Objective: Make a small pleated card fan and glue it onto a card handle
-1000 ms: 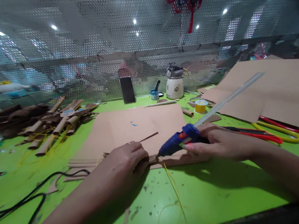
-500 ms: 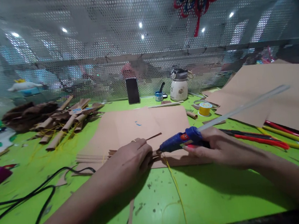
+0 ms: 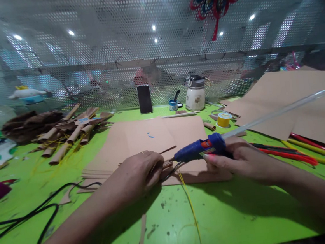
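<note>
My right hand [image 3: 237,158] is wrapped round a blue glue gun [image 3: 199,149], and a long clear glue stick [image 3: 279,112] juts out of its rear. The gun's nozzle points left, close to the fingertips of my left hand [image 3: 146,169]. Those fingers are closed on thin brown strips [image 3: 167,164] above a stack of brown paper [image 3: 149,133]; the pinched part is hidden. Yellow string [image 3: 192,204] trails from beneath the strips towards the near edge.
Rolled paper tubes [image 3: 62,147] lie at the left, with black cords [image 3: 37,210] nearer. A phone [image 3: 144,99], white bottle [image 3: 195,96] and yellow spool [image 3: 223,119] stand behind. Large brown sheets [image 3: 304,102] and red-handled scissors [image 3: 292,155] are at the right.
My right hand and the glue gun have shifted slightly right and the gun's rear has risen a little. A dark cord-like loop now shows under the nozzle. My left hand has barely moved.
</note>
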A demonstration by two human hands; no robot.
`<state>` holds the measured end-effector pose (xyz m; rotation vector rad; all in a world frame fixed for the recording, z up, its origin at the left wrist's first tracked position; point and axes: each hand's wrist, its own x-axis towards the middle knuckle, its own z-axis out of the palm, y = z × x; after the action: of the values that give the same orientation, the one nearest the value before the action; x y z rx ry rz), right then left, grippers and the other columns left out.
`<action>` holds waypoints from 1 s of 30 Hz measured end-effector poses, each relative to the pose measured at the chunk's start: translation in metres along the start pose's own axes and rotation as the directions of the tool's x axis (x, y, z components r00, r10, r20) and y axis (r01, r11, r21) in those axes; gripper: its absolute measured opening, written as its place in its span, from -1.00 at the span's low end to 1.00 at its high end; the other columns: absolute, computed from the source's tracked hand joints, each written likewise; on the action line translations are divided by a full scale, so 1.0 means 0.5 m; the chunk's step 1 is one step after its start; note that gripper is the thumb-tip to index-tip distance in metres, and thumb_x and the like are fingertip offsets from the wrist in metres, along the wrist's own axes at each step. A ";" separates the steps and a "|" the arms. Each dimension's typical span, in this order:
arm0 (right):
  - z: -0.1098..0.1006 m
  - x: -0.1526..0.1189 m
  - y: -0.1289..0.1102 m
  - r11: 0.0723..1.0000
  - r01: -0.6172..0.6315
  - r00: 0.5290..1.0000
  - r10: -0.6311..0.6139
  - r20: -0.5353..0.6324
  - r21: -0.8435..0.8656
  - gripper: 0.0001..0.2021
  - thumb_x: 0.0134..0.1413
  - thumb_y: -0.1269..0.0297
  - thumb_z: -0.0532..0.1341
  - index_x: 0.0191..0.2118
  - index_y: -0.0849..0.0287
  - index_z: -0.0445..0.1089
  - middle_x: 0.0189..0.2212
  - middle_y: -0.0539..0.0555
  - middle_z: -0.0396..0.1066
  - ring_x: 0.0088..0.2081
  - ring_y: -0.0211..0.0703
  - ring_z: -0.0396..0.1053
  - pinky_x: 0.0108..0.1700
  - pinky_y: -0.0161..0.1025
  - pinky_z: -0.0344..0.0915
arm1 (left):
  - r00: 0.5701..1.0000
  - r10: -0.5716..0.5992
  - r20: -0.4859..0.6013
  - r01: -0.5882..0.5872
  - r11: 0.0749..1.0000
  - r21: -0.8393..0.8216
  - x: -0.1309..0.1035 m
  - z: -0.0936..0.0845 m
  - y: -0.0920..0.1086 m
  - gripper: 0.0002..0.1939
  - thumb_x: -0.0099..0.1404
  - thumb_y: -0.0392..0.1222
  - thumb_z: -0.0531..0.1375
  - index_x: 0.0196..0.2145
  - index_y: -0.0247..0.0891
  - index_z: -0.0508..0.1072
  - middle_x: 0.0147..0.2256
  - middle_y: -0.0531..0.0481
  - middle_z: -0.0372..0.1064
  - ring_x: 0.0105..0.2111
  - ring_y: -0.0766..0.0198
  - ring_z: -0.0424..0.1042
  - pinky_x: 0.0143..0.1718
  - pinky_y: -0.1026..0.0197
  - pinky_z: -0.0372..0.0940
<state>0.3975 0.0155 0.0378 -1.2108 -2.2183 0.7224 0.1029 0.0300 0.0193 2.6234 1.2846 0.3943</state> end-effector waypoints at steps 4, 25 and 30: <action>0.002 0.001 -0.001 1.000 0.007 1.000 -0.007 0.018 0.004 -0.60 0.35 -0.03 0.13 -0.39 0.14 0.42 -0.54 -0.03 0.27 -0.50 -0.21 0.18 -0.48 -0.27 0.10 | 1.000 0.004 -0.003 -0.004 1.000 0.026 0.000 0.003 -0.001 -0.69 0.53 -0.07 0.04 -0.28 -0.22 0.48 -0.35 -0.06 0.43 -0.41 0.24 0.34 -0.40 0.20 0.13; 0.025 0.006 0.007 0.995 0.083 0.994 -0.079 0.074 -0.053 -0.81 0.28 0.28 0.12 -0.34 0.17 0.39 -0.47 0.00 0.35 -0.44 -0.20 0.24 -0.40 -0.29 0.18 | 0.999 -0.014 0.042 0.015 1.000 -0.028 0.005 0.015 0.007 -0.81 0.41 -0.12 0.14 -0.27 -0.26 0.49 -0.21 -0.10 0.31 -0.21 0.11 0.34 -0.20 0.10 0.26; 0.025 0.006 0.011 0.992 0.101 0.993 -0.096 0.067 -0.076 -0.77 0.32 0.25 0.11 -0.26 0.20 0.49 -0.46 0.02 0.40 -0.43 -0.18 0.28 -0.38 -0.28 0.21 | 0.999 -0.028 0.043 0.030 0.999 -0.043 0.003 0.012 0.007 -0.80 0.42 -0.19 0.09 -0.29 -0.27 0.47 -0.20 -0.12 0.31 -0.20 0.12 0.35 -0.18 0.09 0.27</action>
<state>0.3912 0.0179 0.0254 -1.1207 -2.3605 0.6477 0.1086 0.0287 0.0150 2.5595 1.2847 0.3565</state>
